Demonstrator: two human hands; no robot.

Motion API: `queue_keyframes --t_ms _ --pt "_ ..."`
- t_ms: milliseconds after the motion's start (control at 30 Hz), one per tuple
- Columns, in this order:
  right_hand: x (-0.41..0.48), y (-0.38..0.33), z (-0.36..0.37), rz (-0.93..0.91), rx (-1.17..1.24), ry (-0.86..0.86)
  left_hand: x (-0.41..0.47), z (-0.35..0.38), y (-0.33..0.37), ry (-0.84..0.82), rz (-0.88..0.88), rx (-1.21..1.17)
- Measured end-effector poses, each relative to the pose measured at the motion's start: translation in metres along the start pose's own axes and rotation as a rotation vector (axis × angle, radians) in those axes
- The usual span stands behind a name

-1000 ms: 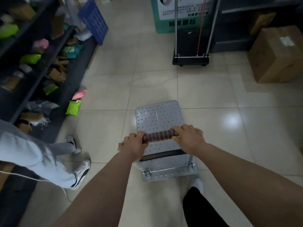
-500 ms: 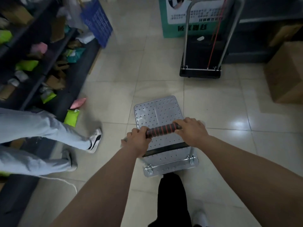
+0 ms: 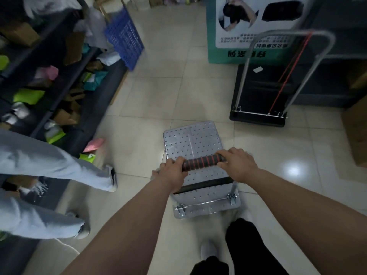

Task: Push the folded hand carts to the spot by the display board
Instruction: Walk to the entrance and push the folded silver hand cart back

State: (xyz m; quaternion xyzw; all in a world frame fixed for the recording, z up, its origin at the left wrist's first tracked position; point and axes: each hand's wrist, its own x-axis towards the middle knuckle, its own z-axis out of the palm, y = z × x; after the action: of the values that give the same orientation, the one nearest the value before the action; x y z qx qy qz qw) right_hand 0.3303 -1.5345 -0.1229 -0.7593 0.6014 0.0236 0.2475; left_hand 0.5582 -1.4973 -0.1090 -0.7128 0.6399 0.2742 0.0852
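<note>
Both hands closed on the handle [image 3: 204,162] of a silver cart [image 3: 195,143], low in the middle of the tiled floor [image 3: 158,92]. Left hand [image 3: 173,173] wrapped over the handle's left end, right hand [image 3: 239,165] over its right end; fingertips curled under and out of sight. Black grip with red rings showing between the two fists. Perforated deck partly covered by hands and forearms; wheels not visible, only hinge brackets at the near edge.

Ahead and to the right, well apart from the silver cart, a black cart [image 3: 258,100] with its metal frame standing up and a red cord [image 3: 288,74] running down it. Just behind it, a green and white board [image 3: 250,28], top edge cut off, print too blurred to read. Cannot tell whether board and black cart touch.

At left, dark shelves [image 3: 59,62] packed with parcels, most smeared by blur; a blue crate [image 3: 125,38] leaning at the far end. Grey trouser legs [image 3: 39,165] of another person crossing at lower left, body cut off by the edge. At right, a brown box [image 3: 357,135], mostly out of frame. At bottom, a black trouser leg [image 3: 248,245] and a pale shoe [image 3: 208,251], blurred.
</note>
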Motion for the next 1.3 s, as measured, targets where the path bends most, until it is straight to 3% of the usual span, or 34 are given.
queue_keyframes --t_ms 167,367,633,1067,1300 --pt "0.088 0.003 -0.025 -0.051 -0.026 0.015 0.075 -0.040 0.000 0.030 -0.063 -0.009" --pt "0.199 0.017 -0.072 -0.112 -0.029 -0.091 0.162 -0.091 0.016 0.051 -0.160 -0.046" --pt "0.323 0.023 -0.126 -0.145 -0.025 -0.053 0.273 -0.149 0.029 0.103 -0.220 -0.118" --pt "0.503 -0.021 -0.179 -0.067 -0.030 -0.081 0.430 -0.260 -0.013 0.032 -0.114 -0.076" --pt "0.548 -0.043 -0.189 -0.073 -0.053 -0.045 0.471 -0.293 -0.036 0.036 -0.096 0.022"
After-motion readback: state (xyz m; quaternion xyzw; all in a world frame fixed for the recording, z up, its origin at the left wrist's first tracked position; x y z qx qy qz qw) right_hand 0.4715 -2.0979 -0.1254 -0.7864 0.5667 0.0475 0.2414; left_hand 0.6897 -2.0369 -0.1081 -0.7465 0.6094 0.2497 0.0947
